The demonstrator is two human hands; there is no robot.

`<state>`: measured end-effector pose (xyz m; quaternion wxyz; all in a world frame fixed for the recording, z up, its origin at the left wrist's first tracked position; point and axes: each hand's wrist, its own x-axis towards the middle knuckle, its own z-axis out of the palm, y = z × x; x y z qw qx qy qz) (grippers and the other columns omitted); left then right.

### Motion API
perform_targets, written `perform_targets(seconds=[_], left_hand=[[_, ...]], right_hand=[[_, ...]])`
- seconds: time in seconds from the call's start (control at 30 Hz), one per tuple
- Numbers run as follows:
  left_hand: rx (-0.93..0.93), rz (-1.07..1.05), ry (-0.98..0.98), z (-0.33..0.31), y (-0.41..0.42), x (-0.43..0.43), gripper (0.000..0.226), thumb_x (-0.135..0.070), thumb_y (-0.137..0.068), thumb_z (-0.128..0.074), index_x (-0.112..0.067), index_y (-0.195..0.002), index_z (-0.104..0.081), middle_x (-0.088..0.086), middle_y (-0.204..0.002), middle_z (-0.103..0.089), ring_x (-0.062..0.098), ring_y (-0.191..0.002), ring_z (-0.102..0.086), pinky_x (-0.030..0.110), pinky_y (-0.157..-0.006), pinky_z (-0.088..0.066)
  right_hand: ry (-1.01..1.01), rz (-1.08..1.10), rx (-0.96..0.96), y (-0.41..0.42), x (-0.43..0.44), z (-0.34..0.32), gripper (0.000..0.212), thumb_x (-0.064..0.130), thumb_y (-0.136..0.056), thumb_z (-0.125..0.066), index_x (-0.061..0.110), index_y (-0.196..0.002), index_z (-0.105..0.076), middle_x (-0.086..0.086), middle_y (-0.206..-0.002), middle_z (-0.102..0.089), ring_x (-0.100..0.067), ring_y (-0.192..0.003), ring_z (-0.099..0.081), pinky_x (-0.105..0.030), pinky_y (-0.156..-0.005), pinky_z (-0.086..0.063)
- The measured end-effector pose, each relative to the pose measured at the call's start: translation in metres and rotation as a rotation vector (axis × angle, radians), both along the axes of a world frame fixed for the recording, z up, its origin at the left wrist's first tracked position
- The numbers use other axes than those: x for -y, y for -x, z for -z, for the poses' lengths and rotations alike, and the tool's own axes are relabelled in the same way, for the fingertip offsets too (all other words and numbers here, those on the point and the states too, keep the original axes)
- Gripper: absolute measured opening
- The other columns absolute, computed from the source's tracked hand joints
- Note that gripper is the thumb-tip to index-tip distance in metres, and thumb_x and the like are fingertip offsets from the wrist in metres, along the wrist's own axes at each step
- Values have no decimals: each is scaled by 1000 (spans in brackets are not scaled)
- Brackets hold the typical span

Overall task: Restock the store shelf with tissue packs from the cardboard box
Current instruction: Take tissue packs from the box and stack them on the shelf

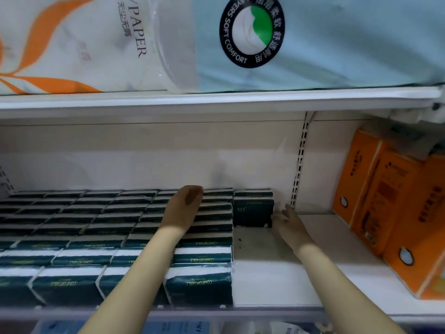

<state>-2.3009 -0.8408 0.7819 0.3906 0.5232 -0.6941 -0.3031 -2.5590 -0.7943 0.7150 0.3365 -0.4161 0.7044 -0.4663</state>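
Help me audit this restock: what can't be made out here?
Head view:
- Cardboard box: outside the frame.
- Fingers of the left hand: hidden behind its own knuckles.
- Small print on the dark green tissue pack by the right hand: blurred.
- Orange tissue packs: cut off by the right edge.

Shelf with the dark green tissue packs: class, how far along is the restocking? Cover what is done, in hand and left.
Done: dark green packs fill the left and middle in rows. In hand: the right hand touches a standing pack at the back of a new column; the left hand rests on the neighbouring row. Left: the bare shelf strip in front of it, beside the orange packs.
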Motion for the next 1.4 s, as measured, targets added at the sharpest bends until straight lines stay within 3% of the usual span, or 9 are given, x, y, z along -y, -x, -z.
perform_targets(seconds=[0.1, 0.23, 0.4, 0.47, 0.57, 0.87, 1.17, 1.3, 1.4], left_hand=[[50, 3, -44, -17, -2, -11, 29, -29, -98, -54, -20, -125, -59, -1, -122, -64, 12, -103, -60, 23, -86, -43], [230, -15, -7, -41, 4, -37, 36, -30, -102, -46, -19, -135, -54, -2, -138, -54, 18, -124, -51, 26, -102, -35], [-216, -37, 47, -43, 14, -100, 34, -17, -99, -52, -18, -133, -55, -7, -129, -58, 7, -116, -53, 23, -101, -40], [-296, -41, 46, -36, 22, -124, 35, -22, -98, -54, -20, -133, -56, -10, -127, -61, 1, -115, -56, 18, -96, -43], [-348, -59, 67, -24, 38, -157, 32, -20, -99, -53, -20, -131, -57, -14, -124, -62, -12, -110, -55, 2, -86, -43], [-454, -224, 57, 7, 40, -257, 34, -23, -98, -54, -25, -131, -56, -19, -127, -61, -9, -116, -54, 9, -94, -44], [-416, -419, 63, 25, -16, -331, 35, -27, -98, -54, -30, -132, -55, -22, -129, -58, -16, -114, -51, -1, -81, -42], [-404, -469, 69, 32, -49, -350, 37, -31, -97, -53, -33, -133, -54, -25, -129, -57, -13, -118, -50, 9, -90, -42], [-412, -505, 52, 39, -79, -362, 37, -32, -97, -53, -32, -134, -53, -24, -130, -56, -15, -117, -49, 4, -83, -42]], right_hand=[[96, 90, 47, -4, -16, -12, 59, 30, -100, -49, 19, -153, -24, -1, -156, -32, -23, -141, -35, -37, -115, -30], [253, 94, 136, -14, -37, -36, 39, 11, -99, -50, 17, -138, -46, -2, -140, -50, -18, -119, -50, -27, -96, -39], [338, -50, 159, -24, -80, -62, 32, 23, -101, -48, 25, -133, -54, 16, -124, -50, -6, -117, -44, -20, -97, -31], [346, -127, 175, -23, -99, -69, 28, 27, -100, -50, 30, -127, -58, 17, -126, -54, -6, -119, -47, -23, -98, -34], [332, -224, 272, -16, -127, -78, 9, 32, -100, -50, 39, -103, -55, 24, -106, -57, -6, -112, -53, -24, -93, -37], [380, -507, 308, -27, -183, -60, 29, 24, -103, -44, 27, -129, -57, 15, -124, -63, 12, -112, -54, -18, -101, -41], [329, -708, 356, -94, -222, -41, 23, 26, -102, -44, 40, -113, -59, 21, -121, -62, 11, -113, -53, -16, -97, -40], [306, -750, 373, -131, -229, -39, 24, 28, -102, -45, 35, -120, -59, 21, -120, -63, 13, -110, -54, -15, -97, -41], [279, -783, 389, -167, -235, -33, 26, 27, -102, -46, 30, -125, -59, 17, -123, -63, 8, -114, -55, -18, -98, -43]])
